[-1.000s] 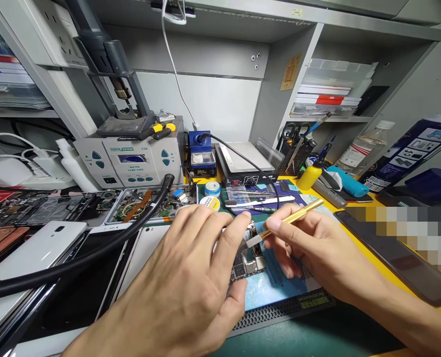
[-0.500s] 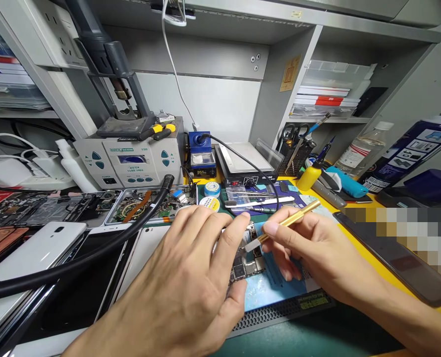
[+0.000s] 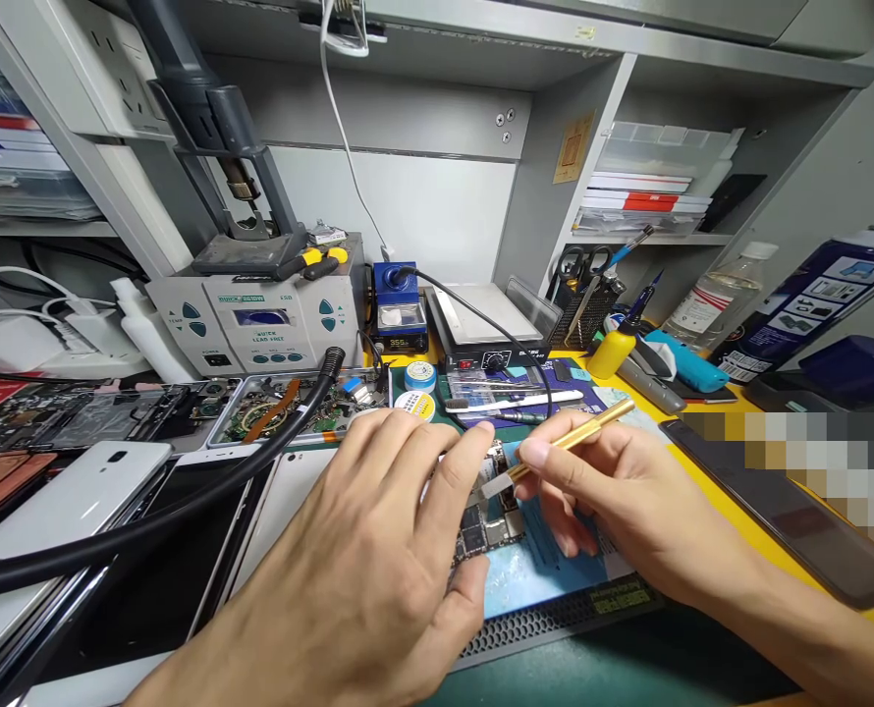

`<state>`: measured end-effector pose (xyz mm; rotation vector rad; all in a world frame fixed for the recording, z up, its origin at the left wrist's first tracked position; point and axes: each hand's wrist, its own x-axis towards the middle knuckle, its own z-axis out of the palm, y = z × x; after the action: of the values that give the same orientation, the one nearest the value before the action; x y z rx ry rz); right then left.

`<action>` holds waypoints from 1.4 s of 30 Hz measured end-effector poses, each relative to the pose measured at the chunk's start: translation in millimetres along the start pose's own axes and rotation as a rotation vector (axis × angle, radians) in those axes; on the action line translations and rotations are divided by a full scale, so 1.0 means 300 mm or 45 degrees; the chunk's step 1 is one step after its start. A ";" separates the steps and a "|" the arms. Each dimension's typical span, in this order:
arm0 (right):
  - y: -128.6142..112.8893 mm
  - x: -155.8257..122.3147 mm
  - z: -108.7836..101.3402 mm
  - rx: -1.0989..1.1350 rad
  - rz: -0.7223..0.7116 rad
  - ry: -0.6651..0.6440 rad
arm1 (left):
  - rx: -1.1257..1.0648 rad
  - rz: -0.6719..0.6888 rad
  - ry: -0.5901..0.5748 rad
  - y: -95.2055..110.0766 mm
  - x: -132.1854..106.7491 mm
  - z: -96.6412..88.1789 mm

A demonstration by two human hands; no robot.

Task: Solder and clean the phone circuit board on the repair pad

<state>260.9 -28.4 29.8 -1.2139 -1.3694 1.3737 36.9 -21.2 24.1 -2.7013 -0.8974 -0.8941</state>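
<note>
My left hand (image 3: 385, 550) arches over a phone circuit board (image 3: 481, 530), gripping it between the thumb at the near edge and the fingers at the far side. Much of the board is hidden beneath this hand. In my right hand (image 3: 591, 471) is a slim gold-handled scraper (image 3: 580, 437), pinched between thumb and fingers and tilted down to the left. Its flat, pale tip is over the board, close to my left index finger; whether it touches cannot be made out. Under the board lies a light-blue sheet (image 3: 521, 579).
Phones (image 3: 164, 550) lie at left, crossed by a thick black hose (image 3: 149, 535). A hot-air station (image 3: 260, 309), soldering station (image 3: 400, 309) and hot plate (image 3: 488, 324) stand behind. A toothbrush (image 3: 515, 401) lies beyond the board. At right are a yellow bottle (image 3: 612, 352) and dark phone (image 3: 783, 511).
The scraper's tip has shifted slightly left and up over the board, its angle changing a little. My left hand keeps its hold on the board.
</note>
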 end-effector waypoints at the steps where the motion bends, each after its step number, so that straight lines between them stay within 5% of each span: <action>1: 0.001 0.000 -0.001 0.010 0.000 0.004 | 0.001 0.001 0.002 0.000 0.002 0.001; 25: 0.009 -0.006 -0.005 0.115 0.024 0.088 | 0.003 0.001 0.000 0.004 -0.003 -0.005; 42: 0.000 -0.008 -0.003 -0.084 0.042 0.025 | 0.006 -0.003 -0.005 0.002 0.002 -0.006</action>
<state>262.2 -30.6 30.2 -1.2949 -1.3961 1.3454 36.8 -22.0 26.0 -2.6994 -0.9030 -0.8865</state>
